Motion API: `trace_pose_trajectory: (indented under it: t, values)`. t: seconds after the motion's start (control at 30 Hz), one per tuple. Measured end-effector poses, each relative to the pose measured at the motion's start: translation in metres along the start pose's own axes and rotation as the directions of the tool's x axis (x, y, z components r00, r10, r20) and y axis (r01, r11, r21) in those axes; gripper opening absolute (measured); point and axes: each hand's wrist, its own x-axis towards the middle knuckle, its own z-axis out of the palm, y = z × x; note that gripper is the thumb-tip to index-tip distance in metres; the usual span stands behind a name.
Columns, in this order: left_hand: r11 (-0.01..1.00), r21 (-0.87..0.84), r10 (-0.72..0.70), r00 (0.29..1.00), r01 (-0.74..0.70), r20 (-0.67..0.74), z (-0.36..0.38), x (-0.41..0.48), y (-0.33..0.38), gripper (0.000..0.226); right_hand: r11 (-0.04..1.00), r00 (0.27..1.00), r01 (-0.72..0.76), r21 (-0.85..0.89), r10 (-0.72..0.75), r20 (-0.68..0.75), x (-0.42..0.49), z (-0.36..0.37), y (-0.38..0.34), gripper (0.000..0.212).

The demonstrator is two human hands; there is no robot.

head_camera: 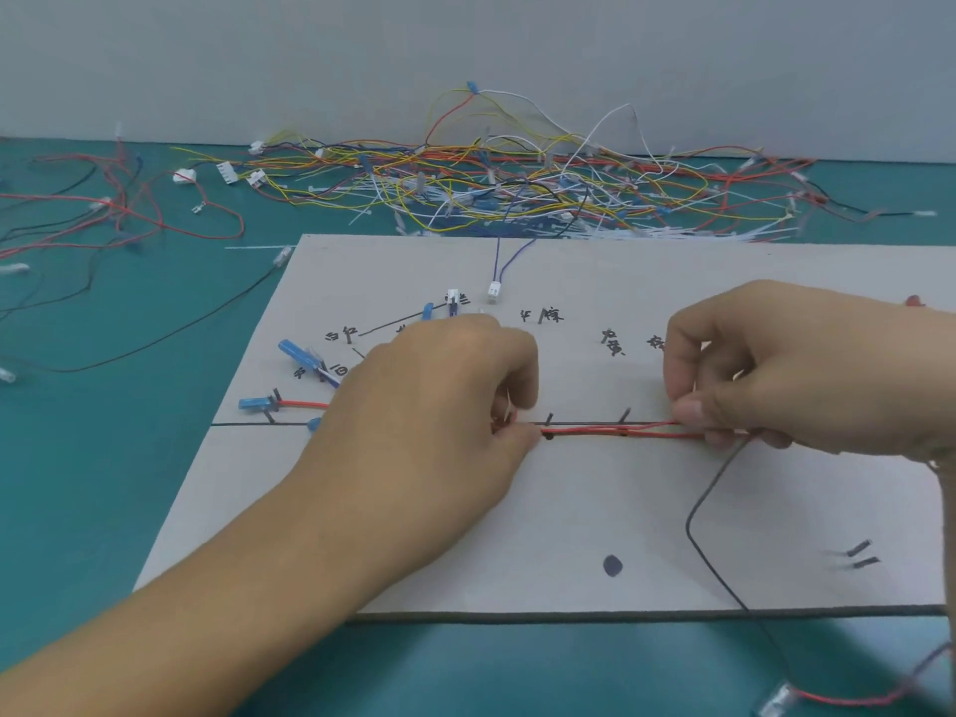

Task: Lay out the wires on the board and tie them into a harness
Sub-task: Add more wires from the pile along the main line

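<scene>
Your left hand [439, 401] curls down at centre frame, fingertips pinching the red wires [621, 433] against the board [517, 535]; your right hand [776, 375] pinches the same run at centre right; their long axis lies left to right between your grips, along the drawn line; any tie probably belongs there, equally near both hands.

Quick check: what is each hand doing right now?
Left hand: pinches the red wires.
Right hand: pinches the same red wires, further to the right.
</scene>
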Motion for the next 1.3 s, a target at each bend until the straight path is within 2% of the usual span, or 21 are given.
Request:
trace_pose_trajectory:
  t: [0.13,0.3,0.57,0.63,0.77,1.17,1.3]
  values:
    - [0.999,0.032,0.034,0.999,-0.034,0.011,-0.001,0.006,-0.003,0.02,0.999,0.999,-0.033,0.014,0.033,0.013,0.003,0.004,0.0,0.013]
    - [0.992,0.034,0.113,0.984,-0.119,0.139,0.001,0.019,-0.007,0.009,1.0,1.0,-0.007,0.019,0.007,0.029,0.006,0.006,-0.001,0.016]
    - [0.968,0.03,0.225,0.913,-0.25,0.341,-0.004,0.048,0.002,0.011,0.995,0.998,-0.049,0.091,0.052,-0.036,0.003,-0.004,0.014,0.016]
    - [0.964,-0.012,0.254,0.906,-0.266,0.338,0.001,0.051,0.005,0.012,0.991,0.996,-0.066,0.119,0.072,-0.046,0.002,-0.008,0.019,0.016]
    - [0.961,-0.075,0.274,0.898,-0.265,0.343,0.01,0.055,0.009,0.028,0.972,0.992,-0.114,0.205,0.121,-0.021,0.001,-0.01,0.023,0.014]
    - [0.962,-0.174,0.258,0.906,-0.21,0.334,0.019,0.061,0.012,0.006,0.96,0.989,-0.136,0.244,0.145,-0.02,-0.004,-0.019,0.044,0.016]
    - [0.96,-0.154,0.273,0.904,-0.234,0.328,0.022,0.058,0.017,0.009,0.945,0.98,-0.197,0.262,0.199,0.019,-0.007,-0.021,0.049,0.016]
